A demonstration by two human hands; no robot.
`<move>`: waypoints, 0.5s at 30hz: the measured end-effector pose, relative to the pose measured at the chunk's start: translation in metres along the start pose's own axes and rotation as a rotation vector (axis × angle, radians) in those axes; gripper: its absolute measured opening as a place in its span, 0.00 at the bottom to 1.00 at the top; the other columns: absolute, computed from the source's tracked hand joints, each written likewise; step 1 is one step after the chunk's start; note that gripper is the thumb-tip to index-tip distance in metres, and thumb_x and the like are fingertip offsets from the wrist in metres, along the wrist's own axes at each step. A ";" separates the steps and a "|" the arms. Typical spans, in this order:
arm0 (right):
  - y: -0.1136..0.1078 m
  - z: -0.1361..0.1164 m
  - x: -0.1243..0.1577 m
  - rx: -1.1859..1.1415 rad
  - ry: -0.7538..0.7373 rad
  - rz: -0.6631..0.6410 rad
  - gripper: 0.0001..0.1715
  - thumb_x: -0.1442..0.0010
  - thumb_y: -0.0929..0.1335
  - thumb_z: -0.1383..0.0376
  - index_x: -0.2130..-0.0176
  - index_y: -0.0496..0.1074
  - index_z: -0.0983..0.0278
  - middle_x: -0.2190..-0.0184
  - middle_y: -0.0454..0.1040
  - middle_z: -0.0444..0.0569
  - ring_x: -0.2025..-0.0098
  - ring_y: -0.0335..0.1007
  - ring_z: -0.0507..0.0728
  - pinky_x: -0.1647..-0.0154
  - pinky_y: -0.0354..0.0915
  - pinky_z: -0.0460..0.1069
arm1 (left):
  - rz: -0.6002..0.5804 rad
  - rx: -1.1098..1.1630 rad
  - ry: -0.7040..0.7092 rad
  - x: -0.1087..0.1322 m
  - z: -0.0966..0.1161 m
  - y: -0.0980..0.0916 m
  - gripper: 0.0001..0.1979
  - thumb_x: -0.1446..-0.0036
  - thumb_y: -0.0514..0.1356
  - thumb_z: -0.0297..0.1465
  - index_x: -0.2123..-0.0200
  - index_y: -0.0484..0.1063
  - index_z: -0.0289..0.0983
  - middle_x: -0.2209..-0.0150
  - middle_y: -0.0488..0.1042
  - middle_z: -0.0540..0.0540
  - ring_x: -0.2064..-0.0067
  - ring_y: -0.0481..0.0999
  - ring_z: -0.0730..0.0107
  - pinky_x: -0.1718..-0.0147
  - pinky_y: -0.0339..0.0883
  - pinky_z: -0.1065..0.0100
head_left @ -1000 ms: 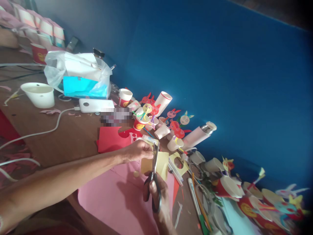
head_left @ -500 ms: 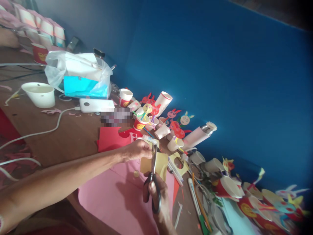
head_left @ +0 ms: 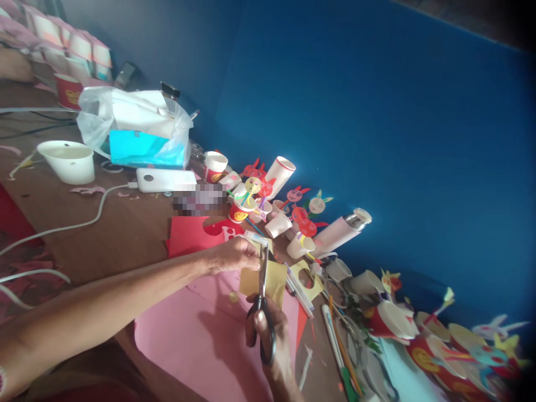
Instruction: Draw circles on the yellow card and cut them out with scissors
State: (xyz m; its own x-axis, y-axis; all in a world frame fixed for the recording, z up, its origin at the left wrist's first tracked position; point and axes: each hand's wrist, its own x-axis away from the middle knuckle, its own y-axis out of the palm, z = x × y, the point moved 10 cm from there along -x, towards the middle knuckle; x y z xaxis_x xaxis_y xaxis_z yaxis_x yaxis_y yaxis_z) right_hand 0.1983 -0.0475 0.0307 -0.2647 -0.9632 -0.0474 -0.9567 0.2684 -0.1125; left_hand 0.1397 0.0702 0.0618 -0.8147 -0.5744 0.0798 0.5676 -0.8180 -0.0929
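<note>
My right hand (head_left: 274, 329) is closed round the black handles of a pair of scissors (head_left: 263, 273), whose blades point away from me. Between and around the blades is a piece of yellow paper (head_left: 275, 282). Pinched at the paper's far left edge are the fingers of my left hand (head_left: 238, 255). Both hands are above a large pink sheet (head_left: 201, 340), and a small yellow disc (head_left: 233, 297) lies on it. Beyond my left hand is red paper (head_left: 192, 231) with a rounded cutout. A yellow sheet with a round hole (head_left: 316, 285) lies right of the scissors.
Paper cups with drawn rabbit faces (head_left: 301, 245) line the blue wall (head_left: 355, 111), near a pink thermos (head_left: 339, 233). Markers (head_left: 299, 296) lie to the right. A white power bank (head_left: 165, 180), its cable, a plastic bag (head_left: 94, 117) and a white cup (head_left: 69, 164) stand left.
The scissor blades have drawn slightly closer together on the yellow paper. Both hands stay in nearly the same place.
</note>
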 end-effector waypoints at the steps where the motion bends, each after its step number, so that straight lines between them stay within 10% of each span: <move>1: 0.000 0.000 0.000 -0.002 -0.001 0.003 0.31 0.49 0.65 0.42 0.64 0.71 0.66 0.89 0.61 0.39 0.87 0.53 0.49 0.87 0.53 0.44 | 0.000 0.004 -0.002 0.000 0.000 0.000 0.09 0.58 0.59 0.34 0.81 0.64 0.35 0.80 0.55 0.54 0.75 0.53 0.74 0.75 0.44 0.69; 15: 0.004 -0.004 0.000 0.004 -0.010 -0.072 0.28 0.46 0.65 0.44 0.61 0.69 0.66 0.87 0.62 0.40 0.85 0.55 0.49 0.85 0.56 0.44 | 0.023 -0.007 0.000 0.000 0.002 -0.002 0.09 0.59 0.59 0.33 0.81 0.64 0.34 0.80 0.56 0.54 0.74 0.53 0.75 0.74 0.44 0.69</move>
State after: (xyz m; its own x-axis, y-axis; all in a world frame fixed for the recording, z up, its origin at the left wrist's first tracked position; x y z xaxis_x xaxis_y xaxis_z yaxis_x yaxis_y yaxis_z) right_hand 0.1943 -0.0461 0.0340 -0.1939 -0.9798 -0.0488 -0.9727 0.1985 -0.1202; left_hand 0.1392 0.0717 0.0639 -0.8012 -0.5933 0.0780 0.5856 -0.8042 -0.1013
